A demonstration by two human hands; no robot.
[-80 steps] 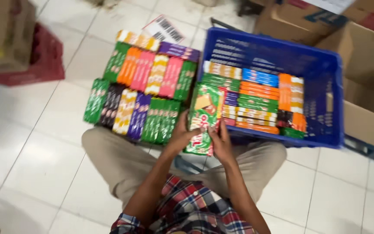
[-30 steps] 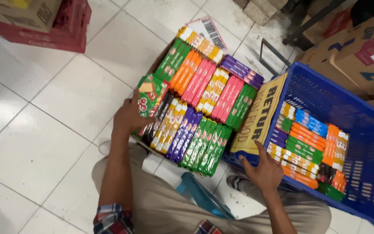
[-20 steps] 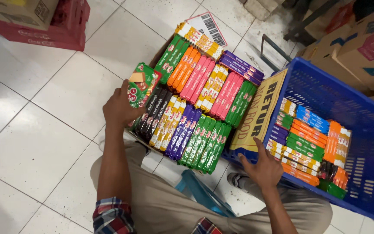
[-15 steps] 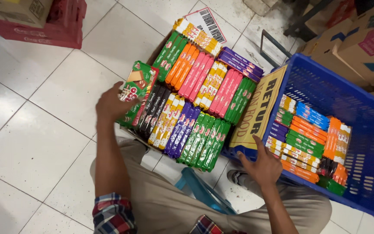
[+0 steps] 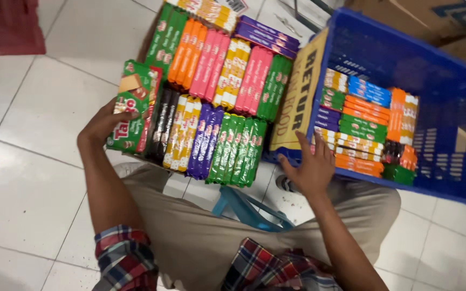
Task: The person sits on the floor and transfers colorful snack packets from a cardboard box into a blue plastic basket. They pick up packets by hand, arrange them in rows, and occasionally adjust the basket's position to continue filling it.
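Gripped in the left hand, a green pack stands on its long edge at the left end of the rows, fingers curled over its near lower corner. Its long axis runs away from the person, tilting slightly right, with the printed face turned up and left. Just right of that grip lie dark, yellow, purple and green packs side by side, their long axes running the same way; beyond them sits a second row of green, orange, pink and yellow ones. Well to the right, the right hand rests spread, fingers apart, on the near rim of a blue crate, holding nothing. Beside its fingertips, a cardboard sheet leans against the crate's left wall. Inside, further right, are stacked small packs.
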